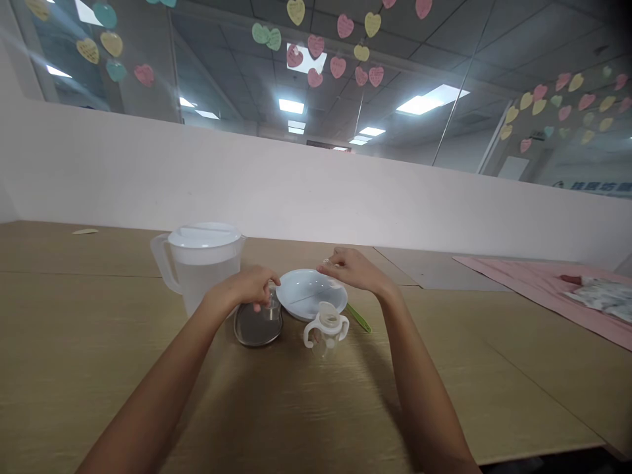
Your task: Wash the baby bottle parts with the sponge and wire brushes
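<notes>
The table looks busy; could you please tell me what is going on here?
A person's left hand is by a clear cup and a dark tray; whether it grips the cup is unclear. The right hand is by the bowl, perhaps pinching something tiny. A two-handled bottle stands in front of the bowl, and a lidded pitcher at left.

I've got a white wall (296, 197) behind the wooden table (74, 342). Above that wall: glass panels (222, 79) with heart-shaped notes (344, 26) in pink, yellow and green, plus lit ceiling panels (432, 100); can't tell if reflected or seen through. Blue lettering (602, 187) just above the wall's right end, cut off on my feed. Below the wall, right side: pink cloth (518, 283) with patterned fabric (603, 297) on it. Near the wall's left end: pale flat piece (85, 232), too small for me to ID.
</notes>
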Demonstrator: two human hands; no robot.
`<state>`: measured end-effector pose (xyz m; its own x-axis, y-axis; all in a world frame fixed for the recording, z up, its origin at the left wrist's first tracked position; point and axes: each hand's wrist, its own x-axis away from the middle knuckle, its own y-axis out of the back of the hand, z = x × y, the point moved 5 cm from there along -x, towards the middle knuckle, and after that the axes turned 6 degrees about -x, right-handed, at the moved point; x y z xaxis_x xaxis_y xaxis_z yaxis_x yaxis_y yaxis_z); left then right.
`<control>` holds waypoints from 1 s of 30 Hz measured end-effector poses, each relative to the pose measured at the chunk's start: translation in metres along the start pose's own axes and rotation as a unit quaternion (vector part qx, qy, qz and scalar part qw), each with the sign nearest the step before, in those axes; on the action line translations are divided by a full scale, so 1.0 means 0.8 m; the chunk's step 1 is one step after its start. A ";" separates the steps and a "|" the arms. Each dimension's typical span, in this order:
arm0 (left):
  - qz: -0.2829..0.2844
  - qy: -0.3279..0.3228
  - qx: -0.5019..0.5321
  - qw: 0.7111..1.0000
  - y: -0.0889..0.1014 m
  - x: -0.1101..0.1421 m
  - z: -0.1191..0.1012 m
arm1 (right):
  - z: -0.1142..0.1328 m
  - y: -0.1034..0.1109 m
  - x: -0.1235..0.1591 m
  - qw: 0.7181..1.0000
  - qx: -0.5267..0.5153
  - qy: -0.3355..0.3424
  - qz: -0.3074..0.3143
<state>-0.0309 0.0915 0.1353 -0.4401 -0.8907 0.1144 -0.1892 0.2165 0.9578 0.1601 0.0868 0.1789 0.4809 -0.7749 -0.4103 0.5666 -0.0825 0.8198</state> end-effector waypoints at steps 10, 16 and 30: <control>0.014 -0.005 -0.005 1.000 -0.001 0.005 -0.011 | -0.008 -0.008 -0.001 0.997 -0.040 -0.028 0.055; -0.083 -0.040 -0.025 0.995 0.007 0.008 -0.020 | -0.009 -0.012 -0.002 0.995 -0.062 -0.010 0.082; -0.003 -0.173 0.021 0.985 -0.032 -0.002 -0.070 | 0.002 -0.023 0.008 0.981 -0.050 0.022 0.184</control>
<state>0.0241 0.0651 0.1250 -0.7106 -0.7036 0.0049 -0.2259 0.2347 0.9454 0.1517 0.0824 0.1614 0.6927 -0.7122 -0.1134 0.4116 0.2613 0.8731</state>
